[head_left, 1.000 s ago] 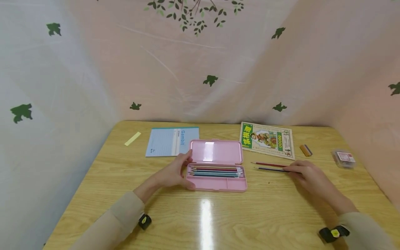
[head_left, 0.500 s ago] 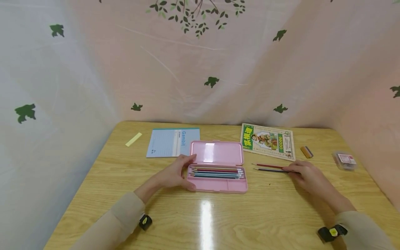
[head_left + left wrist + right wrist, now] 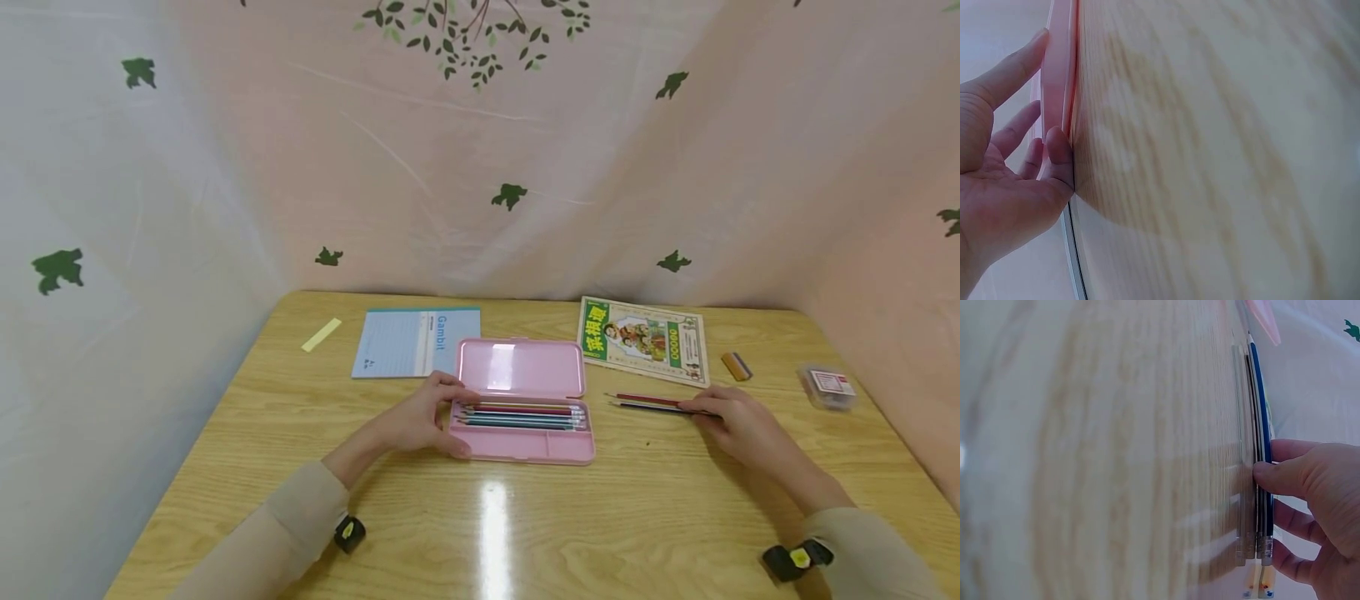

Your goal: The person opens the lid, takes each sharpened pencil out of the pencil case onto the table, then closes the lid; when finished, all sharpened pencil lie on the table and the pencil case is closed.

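An open pink pencil case (image 3: 525,447) lies mid-table with several pencils (image 3: 517,412) in its tray. My left hand (image 3: 450,421) grips its left end, thumb at the front corner and fingers over the back rim. In the left wrist view the thumb and fingers of that hand (image 3: 1004,162) clamp the case's edge (image 3: 1060,81). Right of the case, a red and a dark blue pencil (image 3: 645,402) lie side by side on the table. My right hand (image 3: 705,408) pinches their eraser ends. The right wrist view shows the thumb of that hand (image 3: 1310,487) pressed on the pencils (image 3: 1260,425).
Behind the case lie a blue notebook (image 3: 412,342) and a green-titled booklet (image 3: 642,337). A yellow paper strip (image 3: 320,334) is at the far left, an eraser (image 3: 736,365) and a small clear box (image 3: 827,385) at the right. Curtains enclose the wooden table (image 3: 525,533).
My left fingers have crept a little to the right over the case's back rim. The right hand and the two loose pencils have hardly moved.
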Tool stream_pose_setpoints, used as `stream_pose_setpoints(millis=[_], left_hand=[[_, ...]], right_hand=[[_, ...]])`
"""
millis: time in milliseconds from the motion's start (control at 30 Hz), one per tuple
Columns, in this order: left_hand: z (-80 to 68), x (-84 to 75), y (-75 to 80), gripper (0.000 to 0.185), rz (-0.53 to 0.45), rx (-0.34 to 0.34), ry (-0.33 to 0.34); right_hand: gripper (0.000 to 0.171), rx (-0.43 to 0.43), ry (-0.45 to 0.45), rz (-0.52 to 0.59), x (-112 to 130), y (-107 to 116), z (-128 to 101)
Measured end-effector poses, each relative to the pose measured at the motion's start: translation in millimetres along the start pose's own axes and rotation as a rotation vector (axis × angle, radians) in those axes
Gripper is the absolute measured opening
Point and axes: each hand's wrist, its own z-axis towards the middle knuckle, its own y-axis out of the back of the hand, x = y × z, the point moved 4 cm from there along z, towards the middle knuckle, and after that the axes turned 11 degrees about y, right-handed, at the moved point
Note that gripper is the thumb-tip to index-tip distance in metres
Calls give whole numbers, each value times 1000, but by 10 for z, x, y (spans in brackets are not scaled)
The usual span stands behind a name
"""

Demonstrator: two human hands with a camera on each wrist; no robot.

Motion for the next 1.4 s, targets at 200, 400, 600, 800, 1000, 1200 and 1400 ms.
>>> stream_pose_setpoints(millis=[200, 400, 600, 800, 1000, 1200, 1400], left_hand=[[4, 11, 0, 72, 17, -4, 4], [-1, 0, 8, 73, 29, -7, -6], [-5, -10, 6, 79, 29, -3, -37], [0, -7, 7, 82, 24, -5, -34], [2, -9, 7, 81, 27, -1, -32], [-5, -13, 7, 76, 34, 0, -29], [-7, -15, 12, 73, 42, -1, -30]], right_hand=[[36, -1, -7, 7, 9, -2, -2], [35, -1, -18, 6, 21, 2, 2], [34, 9, -30, 25, 29, 11, 6], [33, 20, -41, 26, 24, 13, 5], [33, 31, -45, 35, 26, 26, 8], [32, 40, -46, 32, 30, 35, 16], [32, 38, -42, 28, 24, 31, 15]])
